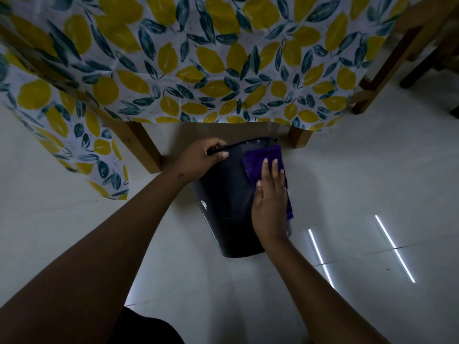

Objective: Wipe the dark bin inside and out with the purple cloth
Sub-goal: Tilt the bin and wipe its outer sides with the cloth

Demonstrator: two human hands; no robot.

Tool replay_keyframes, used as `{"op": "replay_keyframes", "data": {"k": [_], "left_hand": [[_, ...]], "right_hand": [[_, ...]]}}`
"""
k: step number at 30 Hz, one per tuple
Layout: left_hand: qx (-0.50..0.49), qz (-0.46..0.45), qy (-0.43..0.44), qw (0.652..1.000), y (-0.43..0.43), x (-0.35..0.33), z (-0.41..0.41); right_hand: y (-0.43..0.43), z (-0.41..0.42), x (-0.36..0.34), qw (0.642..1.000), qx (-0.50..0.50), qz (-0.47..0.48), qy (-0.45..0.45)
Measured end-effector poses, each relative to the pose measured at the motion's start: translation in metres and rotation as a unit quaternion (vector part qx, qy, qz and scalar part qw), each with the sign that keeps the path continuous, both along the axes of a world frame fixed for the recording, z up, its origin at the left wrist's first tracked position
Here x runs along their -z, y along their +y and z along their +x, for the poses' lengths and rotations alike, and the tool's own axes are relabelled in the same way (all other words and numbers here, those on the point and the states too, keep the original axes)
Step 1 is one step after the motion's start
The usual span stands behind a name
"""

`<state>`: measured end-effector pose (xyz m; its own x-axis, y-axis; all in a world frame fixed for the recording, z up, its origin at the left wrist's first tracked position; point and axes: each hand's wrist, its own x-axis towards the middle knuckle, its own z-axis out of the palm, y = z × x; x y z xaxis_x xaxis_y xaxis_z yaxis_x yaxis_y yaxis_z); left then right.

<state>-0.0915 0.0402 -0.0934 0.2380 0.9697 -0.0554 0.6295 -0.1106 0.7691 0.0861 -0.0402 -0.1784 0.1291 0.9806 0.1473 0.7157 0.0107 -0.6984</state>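
the dark bin is seen on the pale floor just before the draped table, tipped so that its mouth faces the table. it is judged to be light, stiff plastic with a smooth, probably slippery wall, best steadied at the rim. the purple cloth, soft and limp, is spread on the bin's outer wall. the rim is gripped by the left hand, fingers curled over it. the cloth is pressed flat by the right hand, fingers straight, nothing clasped.
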Motion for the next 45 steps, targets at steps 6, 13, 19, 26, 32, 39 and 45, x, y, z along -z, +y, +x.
{"op": "replay_keyframes", "data": {"k": [6, 13, 19, 26, 32, 39, 45], "left_hand": [[-0.007, -0.005, 0.039, 0.999, 0.004, 0.001, -0.002], [0.011, -0.018, 0.019, 1.0, 0.005, 0.002, -0.001], [-0.006, -0.001, 0.016, 1.0, 0.003, 0.008, -0.002], [-0.013, -0.015, 0.002, 1.0, 0.007, 0.008, -0.004], [-0.011, -0.033, -0.016, 0.999, 0.006, 0.006, -0.004], [-0.03, -0.013, -0.008, 0.999, 0.008, 0.012, -0.008], [-0.017, -0.013, 0.011, 1.0, 0.013, 0.011, -0.004]], "right_hand": [[-0.036, -0.004, 0.015, 0.999, -0.007, 0.008, -0.041], [-0.021, -0.008, 0.009, 0.997, -0.041, 0.011, -0.059], [-0.019, -0.007, 0.006, 1.0, 0.017, -0.004, 0.009], [-0.09, -0.027, 0.039, 0.97, -0.098, -0.006, -0.222], [-0.021, -0.024, -0.002, 0.991, -0.057, 0.009, -0.124], [-0.041, -0.022, 0.017, 0.997, -0.002, -0.005, -0.081], [-0.045, -0.026, 0.019, 0.99, -0.042, 0.008, -0.132]]}}
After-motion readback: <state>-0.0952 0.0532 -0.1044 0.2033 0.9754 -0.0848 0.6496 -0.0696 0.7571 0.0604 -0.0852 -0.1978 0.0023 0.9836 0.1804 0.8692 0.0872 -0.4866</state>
